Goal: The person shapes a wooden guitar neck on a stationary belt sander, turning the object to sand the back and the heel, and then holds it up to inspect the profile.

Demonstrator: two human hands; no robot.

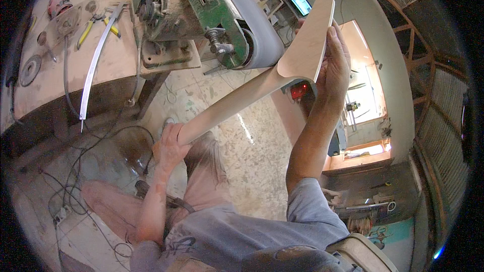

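Across the middle runs a pale wooden piece (237, 102), with a long rounded shaft that curves into a broad flat end. My left hand (170, 144) wraps around the shaft's lower end. At the upper right, my right hand (337, 56) holds the broad end by its edge, thumb along the rim and the other fingers mostly hidden behind. Where shaft and flat end meet, the wood lies against or very near the rounded nose of a green belt sander (222, 25) with a grey belt (265, 45); I cannot tell whether they touch.
The dusty workbench (116, 60) at left bears pliers (86, 32), a metal strip (97, 65) and a disc (31, 69). Loose cables (75, 171) tangle on the floor beside my legs. A lit screen (301, 4) stands at the back, and shelves line the right.
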